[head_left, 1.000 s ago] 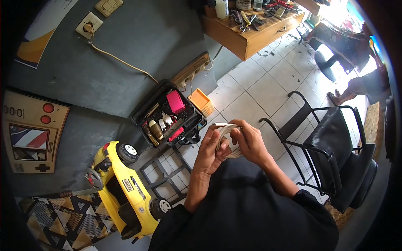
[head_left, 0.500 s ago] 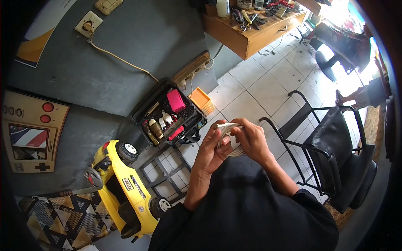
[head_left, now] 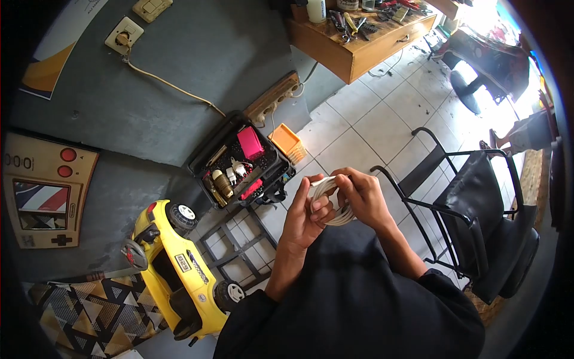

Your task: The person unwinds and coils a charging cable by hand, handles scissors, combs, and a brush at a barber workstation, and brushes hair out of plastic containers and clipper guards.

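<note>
A coil of white cable is held between my two hands, in front of my dark shirt. My left hand grips the coil from its left side, fingers curled through the loop and thumb along the outside. On the right, my right hand pinches the upper right part of the coil with bent fingers. The lower edge of the coil shows beneath my fingers. Part of the cable is hidden behind both hands.
An open black case holds a pink box and white chargers. Beside it stand an orange basket and a yellow toy car. A black chair is at right, a wooden drawer table above. A person's foot shows far right.
Both hands still hold the coil. My right hand has turned slightly and shifted a little right, and the coil has tilted a bit, showing more of its upper loop.
</note>
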Available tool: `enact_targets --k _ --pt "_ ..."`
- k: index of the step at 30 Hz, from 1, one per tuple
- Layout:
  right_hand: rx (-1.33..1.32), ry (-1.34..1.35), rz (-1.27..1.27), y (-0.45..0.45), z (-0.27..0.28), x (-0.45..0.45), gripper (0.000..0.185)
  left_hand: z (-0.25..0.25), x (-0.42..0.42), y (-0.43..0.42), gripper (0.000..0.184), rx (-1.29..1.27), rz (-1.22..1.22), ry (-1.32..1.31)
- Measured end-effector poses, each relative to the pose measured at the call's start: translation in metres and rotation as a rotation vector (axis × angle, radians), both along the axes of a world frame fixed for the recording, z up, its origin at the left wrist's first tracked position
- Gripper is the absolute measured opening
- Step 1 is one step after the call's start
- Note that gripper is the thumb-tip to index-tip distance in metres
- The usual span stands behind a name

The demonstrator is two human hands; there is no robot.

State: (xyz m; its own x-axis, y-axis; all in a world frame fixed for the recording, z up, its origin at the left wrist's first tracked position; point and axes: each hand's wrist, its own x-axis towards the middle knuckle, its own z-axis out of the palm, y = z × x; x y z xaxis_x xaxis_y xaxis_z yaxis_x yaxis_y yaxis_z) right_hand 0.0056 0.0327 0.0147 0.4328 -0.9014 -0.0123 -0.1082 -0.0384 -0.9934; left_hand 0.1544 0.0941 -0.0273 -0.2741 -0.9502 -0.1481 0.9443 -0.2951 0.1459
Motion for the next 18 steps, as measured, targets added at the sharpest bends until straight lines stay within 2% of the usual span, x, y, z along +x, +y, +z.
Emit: enact_targets --k 4,6,7,10,11,12,14,16,18 --pt "0.080 -0.067 -0.042 -0.005 -0.013 -0.003 0.025 0.016 -0.006 -0.003 0.043 -0.029 0.015 -0.088" --pt "0.031 -0.125 -0.105 -0.010 -0.016 -0.003 0.026 0.024 -0.008 0.000 0.045 0.184 0.129 -0.388" --pt "0.082 -0.147 -0.103 -0.009 -0.013 -0.002 0.028 0.017 -0.004 0.002 0.043 0.127 0.097 -0.469" --pt "0.148 -0.266 -0.190 -0.007 -0.019 0.009 0.028 0.010 -0.001 0.005 0.041 0.000 0.101 -0.486" --pt "0.102 -0.250 -0.167 -0.006 -0.017 0.013 0.028 0.011 -0.006 0.008 0.037 0.104 0.181 -0.420" --pt "0.102 -0.244 -0.159 -0.002 -0.016 0.018 0.028 0.009 -0.010 0.009 0.037 0.106 0.189 -0.414" --pt "0.100 -0.281 -0.071 0.010 -0.016 0.031 0.029 0.005 -0.012 0.013 0.035 -0.016 0.374 -0.093" --pt "0.084 -0.221 -0.048 0.018 -0.015 0.038 0.029 0.009 -0.005 0.016 0.033 0.060 0.432 -0.104" --pt "0.111 -0.228 0.042 0.024 -0.013 0.045 0.029 0.010 0.005 0.021 0.034 0.157 0.484 -0.228"
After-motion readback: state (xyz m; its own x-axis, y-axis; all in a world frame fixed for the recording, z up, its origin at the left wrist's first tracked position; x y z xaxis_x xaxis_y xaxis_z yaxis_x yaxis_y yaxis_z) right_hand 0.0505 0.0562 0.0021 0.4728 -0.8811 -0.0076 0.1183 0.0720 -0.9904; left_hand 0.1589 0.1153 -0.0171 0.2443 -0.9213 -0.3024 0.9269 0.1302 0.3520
